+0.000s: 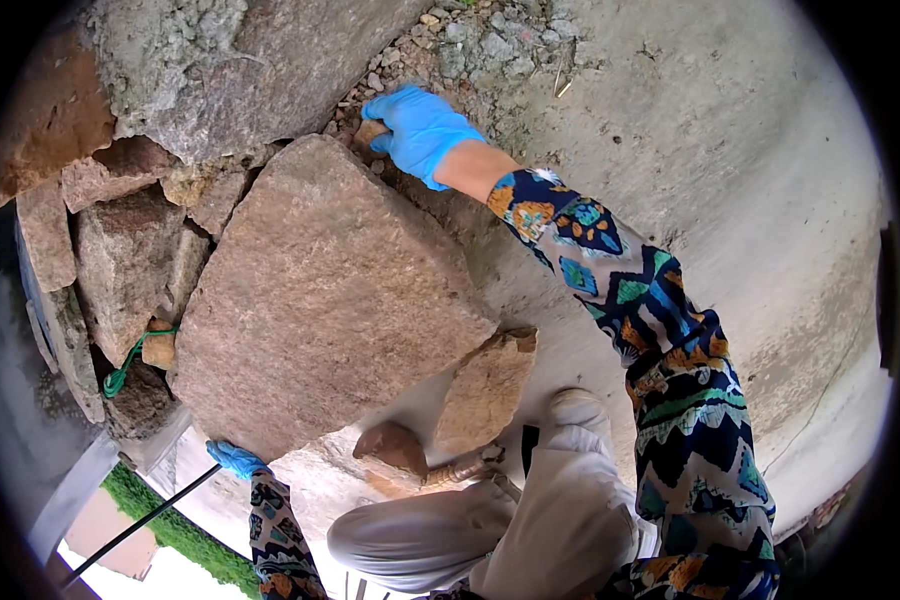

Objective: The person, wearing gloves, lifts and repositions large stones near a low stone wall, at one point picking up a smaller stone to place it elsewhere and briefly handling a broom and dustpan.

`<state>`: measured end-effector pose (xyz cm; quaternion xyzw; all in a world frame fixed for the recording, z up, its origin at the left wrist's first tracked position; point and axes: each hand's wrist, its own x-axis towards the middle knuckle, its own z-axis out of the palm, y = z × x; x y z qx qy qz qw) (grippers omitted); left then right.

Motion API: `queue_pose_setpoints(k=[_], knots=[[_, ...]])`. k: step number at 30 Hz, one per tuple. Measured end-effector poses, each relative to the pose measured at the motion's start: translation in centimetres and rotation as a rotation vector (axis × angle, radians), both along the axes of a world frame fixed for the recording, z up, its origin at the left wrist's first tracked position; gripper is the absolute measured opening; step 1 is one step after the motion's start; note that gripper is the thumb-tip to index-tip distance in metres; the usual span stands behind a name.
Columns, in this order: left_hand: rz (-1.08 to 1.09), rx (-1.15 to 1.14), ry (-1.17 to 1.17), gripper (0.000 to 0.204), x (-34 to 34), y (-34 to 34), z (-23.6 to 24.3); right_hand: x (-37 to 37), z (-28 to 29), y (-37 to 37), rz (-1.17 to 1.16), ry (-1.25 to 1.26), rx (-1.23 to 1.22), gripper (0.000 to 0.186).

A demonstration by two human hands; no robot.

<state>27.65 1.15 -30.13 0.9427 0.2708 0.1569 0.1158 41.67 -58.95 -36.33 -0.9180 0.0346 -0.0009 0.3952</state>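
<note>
At the top centre my right hand [418, 132], in a blue glove, is closed around a small brown stone [370, 135]. That stone lies at a gap beside the far tip of a large flat stone slab [320, 290]. My left hand [236, 459], gloved in the same blue, is against the slab's near left edge. A thin black rod [145, 520] meets the left hand's fingers. Whether those fingers grip it is hidden by the small view of them.
Rough stones [125, 260] are stacked at the left, with a green cord [120, 375] between them. A grey rock [270, 70] lies beyond the slab, beside loose rubble [490, 50]. Near my legs [560, 500] are a flat stone [485, 390] and a rounded brown stone [390, 450].
</note>
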Motion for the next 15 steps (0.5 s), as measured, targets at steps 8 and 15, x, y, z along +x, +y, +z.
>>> queue_pose_setpoints(k=[8, 15], knots=[[-0.007, -0.064, 0.002, 0.043, 0.2, -1.2, 0.1, 3.3, -0.6, 2.4, 0.148, -0.057, -0.062, 0.026], [-0.025, -0.014, -0.038, 0.042, -0.2, 0.5, -0.3, 4.2, 0.5, 2.5, 0.323, 0.124, -0.190, 0.037]])
